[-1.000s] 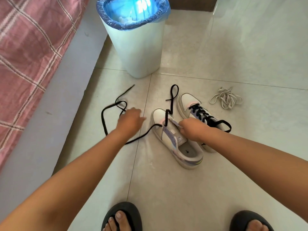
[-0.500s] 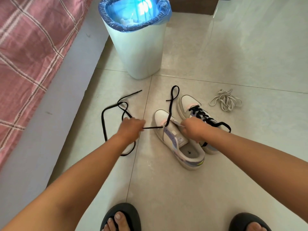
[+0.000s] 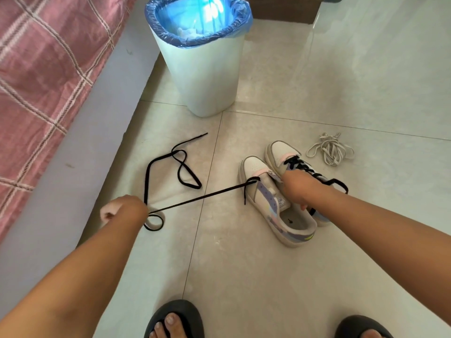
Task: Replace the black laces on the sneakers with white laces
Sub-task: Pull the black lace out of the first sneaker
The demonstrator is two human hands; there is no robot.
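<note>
Your left arm reaches out low over the tiled floor (image 3: 268,276), and your left hand (image 3: 124,209) is balled up, knuckles turned away from you, fingers clenched round the black lace (image 3: 202,196). From your fingers the lace runs taut up and to the right to the front eyelets of the near sneaker (image 3: 275,203), where a short free end hangs down the shoe's side. The rest of that lace lies slack on the tiles: one small loop just below your fist, and a longer tangle above and to the right of it.

Your right arm comes in from the right, and your right hand (image 3: 297,189) lies on top of the near sneaker, over its tongue area, with the fingers curled down onto the shoe; you hold it down, though the fingertips themselves are hidden under the hand. A small label on the tongue, just left of your right fingers, carries dark print too small to read.

The far sneaker (image 3: 288,157) stands touching the near one, just beyond your right hand, with black lacing in its eyelets. The white laces (image 3: 329,152) lie bundled on the floor, up and to the right of your right hand, apart from both shoes.
</note>
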